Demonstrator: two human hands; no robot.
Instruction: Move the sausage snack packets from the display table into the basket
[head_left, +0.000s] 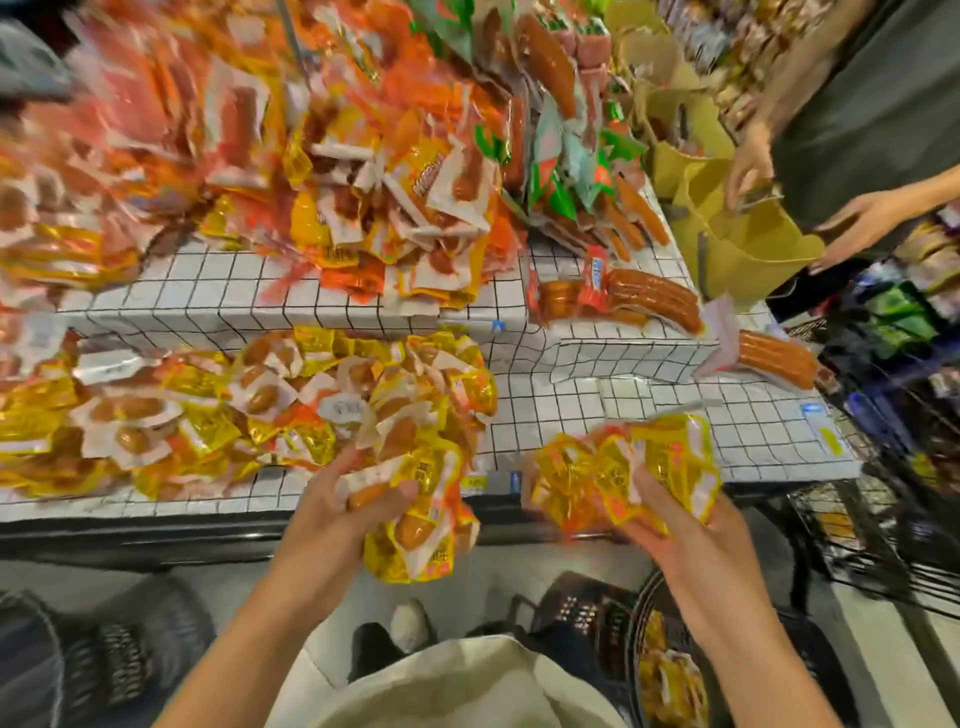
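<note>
Over the table's front edge, my left hand (340, 512) grips a bunch of yellow packets (415, 525), fingers curled round them, beside the pile (249, 410) on the lower tier. My right hand (670, 525) clutches a second bunch (623, 475) from below, above the black basket (636, 623) on the floor, which already holds some packets. Behind, the gridded table (649, 415) carries long sausages (649, 299). At far right another person's hands (748, 163) hold a yellow bag (753, 249).
</note>
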